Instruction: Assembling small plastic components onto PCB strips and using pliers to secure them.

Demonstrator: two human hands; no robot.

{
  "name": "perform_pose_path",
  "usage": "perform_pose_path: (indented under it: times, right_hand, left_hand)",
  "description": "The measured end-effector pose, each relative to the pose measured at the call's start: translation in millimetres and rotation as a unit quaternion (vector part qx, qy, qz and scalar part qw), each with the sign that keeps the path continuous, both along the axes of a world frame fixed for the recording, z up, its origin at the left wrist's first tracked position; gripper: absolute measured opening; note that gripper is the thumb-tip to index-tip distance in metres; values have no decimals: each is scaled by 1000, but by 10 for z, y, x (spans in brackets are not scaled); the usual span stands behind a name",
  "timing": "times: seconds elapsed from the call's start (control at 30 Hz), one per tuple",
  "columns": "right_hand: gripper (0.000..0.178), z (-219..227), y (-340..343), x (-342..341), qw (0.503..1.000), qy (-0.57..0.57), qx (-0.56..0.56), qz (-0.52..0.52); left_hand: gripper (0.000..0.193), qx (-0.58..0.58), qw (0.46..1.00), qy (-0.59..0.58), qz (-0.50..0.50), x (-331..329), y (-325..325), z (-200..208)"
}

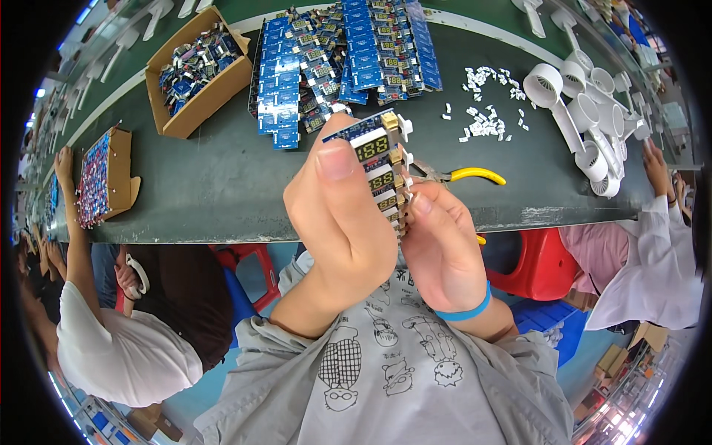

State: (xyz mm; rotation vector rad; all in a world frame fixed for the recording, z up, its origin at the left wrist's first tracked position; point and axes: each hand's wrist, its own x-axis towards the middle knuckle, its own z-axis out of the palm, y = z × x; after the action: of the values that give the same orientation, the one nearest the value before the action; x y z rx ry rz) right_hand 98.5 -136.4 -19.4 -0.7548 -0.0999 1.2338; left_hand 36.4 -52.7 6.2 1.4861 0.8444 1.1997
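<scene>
My left hand point(334, 200) grips a panel of blue circuit boards point(380, 178) with black digit displays, its thumb lying over the face. Brass-coloured connectors line the right edge of the panel, and small white plastic pieces point(405, 127) sit on the upper ones. My right hand point(443, 248), with a blue band at the wrist, pinches at that same edge lower down. A small white piece shows by its thumb tip; its fingers partly hide it. Just beyond the right hand lie cutting pliers point(478, 173) with yellow handles.
Loose white pieces point(486, 122) are scattered at the far right, beside white fan-like plastic housings point(544, 85). Stacked board panels point(363, 52) lie at the far middle. A cardboard box of boards point(167, 119) and another box point(119, 174) stand left. People sit on both sides.
</scene>
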Motion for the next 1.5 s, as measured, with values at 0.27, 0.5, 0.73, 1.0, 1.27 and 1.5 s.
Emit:
perform_pose_path:
  times: [0.27,0.5,0.73,1.0,1.27,1.5]
  right_hand:
    - [8,-15,5,54,967,-249,18,-60]
    - [10,36,-13,498,850,-522,21,69]
    - [8,-134,-48,1078,580,-777,-242,-24]
    - [6,-220,101,933,541,-784,-285,-104]
    - [6,-28,100,559,827,-549,-113,-41]
    - [6,43,41,205,972,-219,-19,81]
  left_hand:
    - [60,23,1000,-15,16,91,-13,-23]
    - [50,-141,989,-42,15,166,-15,-45]
    - [53,-234,955,-180,-37,7,228,-236]
    - [51,-232,957,-167,-47,-75,272,-294]
    - [53,-261,942,-190,-89,-44,252,-222]
    - [57,-201,966,-143,-75,-26,211,-112]
